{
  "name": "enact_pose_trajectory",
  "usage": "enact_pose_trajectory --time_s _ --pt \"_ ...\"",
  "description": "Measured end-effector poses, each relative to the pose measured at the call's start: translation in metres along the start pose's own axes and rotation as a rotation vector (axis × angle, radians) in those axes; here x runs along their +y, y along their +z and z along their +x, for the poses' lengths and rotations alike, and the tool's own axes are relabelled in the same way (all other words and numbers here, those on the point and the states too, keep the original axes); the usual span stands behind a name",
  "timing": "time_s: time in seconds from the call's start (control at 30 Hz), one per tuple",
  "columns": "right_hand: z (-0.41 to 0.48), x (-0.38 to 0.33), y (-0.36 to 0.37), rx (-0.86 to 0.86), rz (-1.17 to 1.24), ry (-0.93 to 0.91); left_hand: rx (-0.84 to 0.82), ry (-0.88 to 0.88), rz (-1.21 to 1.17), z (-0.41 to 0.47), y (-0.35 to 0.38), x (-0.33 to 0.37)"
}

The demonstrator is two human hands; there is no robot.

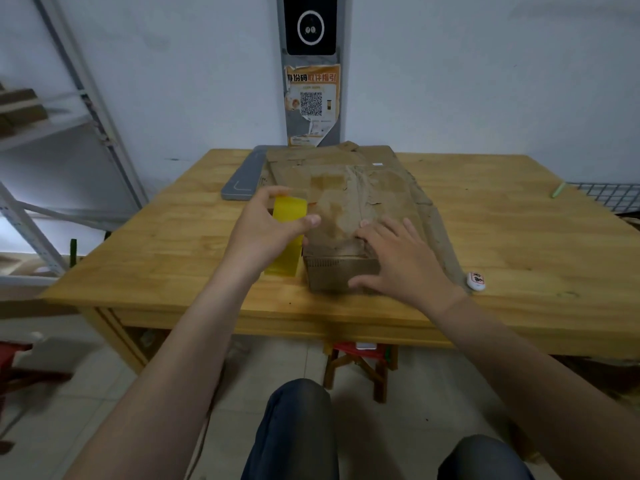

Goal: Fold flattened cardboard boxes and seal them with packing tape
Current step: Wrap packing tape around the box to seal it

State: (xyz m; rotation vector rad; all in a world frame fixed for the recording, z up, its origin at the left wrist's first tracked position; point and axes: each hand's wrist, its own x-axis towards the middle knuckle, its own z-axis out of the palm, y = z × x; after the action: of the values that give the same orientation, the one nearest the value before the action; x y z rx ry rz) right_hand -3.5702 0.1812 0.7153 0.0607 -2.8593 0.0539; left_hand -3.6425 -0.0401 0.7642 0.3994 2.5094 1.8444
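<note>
Sealing looks to be the step in hand, so the flaps need holding flat while the tape goes on. Nearest, the right hand (398,263) lies open and spread on the small cardboard box (341,273), fingers on its top, thumb down the near side. It should press close to the seam so the flaps meet without a gap. Just left of the box, the left hand (261,233) grips the roll of yellow tape (289,211), thumb and fingers curled round it. Whether a strip is pulled free I cannot tell. Best to start the tape on a side wall, run it straight along the seam and rub it down. The box is dull brown and worn soft, with its corrugated edge showing at the front. It sits on a stack of flattened cardboard (363,181), creased and scuffed, on a smooth pale wooden table (166,258). Beyond lies a flat grey slab (244,180)
</note>
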Motion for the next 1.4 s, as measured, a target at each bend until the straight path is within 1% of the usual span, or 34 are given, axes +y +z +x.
enact_pose_trajectory --time_s 0.03,0.13,0.17,0.3,0.4,0.47,0.57,0.67,0.83,0.93,1.07,1.2,1.3,1.33,1.4 --pt "-0.004 -0.003 -0.012 0.024 0.101 0.016 -0.004 0.005 -0.002 -0.006 -0.004 0.005" --pt "-0.019 -0.015 -0.041 0.206 0.363 0.031 -0.022 0.048 0.067 -0.029 -0.008 0.021" --pt "-0.024 -0.022 -0.049 0.216 0.427 0.038 -0.046 0.057 0.058 -0.038 -0.006 0.027" --pt "-0.041 -0.038 -0.056 0.050 0.643 0.103 -0.143 0.088 -0.027 -0.073 0.014 0.042" --pt "-0.060 -0.033 -0.068 0.016 0.981 0.142 -0.146 0.111 -0.135 -0.092 0.024 0.043" --pt "-0.072 -0.027 -0.073 0.016 1.089 0.162 -0.152 0.121 -0.170 -0.096 0.031 0.040" --pt "-0.083 -0.024 -0.079 0.060 1.103 0.210 -0.094 0.168 -0.012 -0.093 0.043 0.033" --pt "-0.088 -0.017 -0.086 0.084 1.083 0.288 -0.061 0.211 -0.011 -0.094 0.055 0.029" --pt "-0.097 -0.006 -0.090 0.060 0.915 0.263 -0.044 0.224 0.085 -0.095 0.060 0.031" --pt "-0.099 -0.005 -0.095 0.025 0.917 0.270 -0.038 0.223 0.098 -0.093 0.060 0.031" --pt "-0.097 -0.005 -0.100 0.017 0.909 0.233 -0.012 0.195 0.169 -0.091 0.057 0.039" --pt "-0.099 -0.006 -0.096 -0.041 0.938 0.311 0.023 0.232 0.343 -0.094 0.056 0.037" --pt "-0.101 -0.008 -0.087 -0.067 0.984 0.264 0.047 0.215 0.400 -0.092 0.051 0.031" --pt "-0.101 -0.007 -0.082 -0.084 0.949 0.238 0.049 0.198 0.413 -0.089 0.048 0.028" --pt "-0.097 -0.008 -0.075 -0.073 0.798 0.158 0.062 0.155 0.429 -0.083 0.043 0.022"
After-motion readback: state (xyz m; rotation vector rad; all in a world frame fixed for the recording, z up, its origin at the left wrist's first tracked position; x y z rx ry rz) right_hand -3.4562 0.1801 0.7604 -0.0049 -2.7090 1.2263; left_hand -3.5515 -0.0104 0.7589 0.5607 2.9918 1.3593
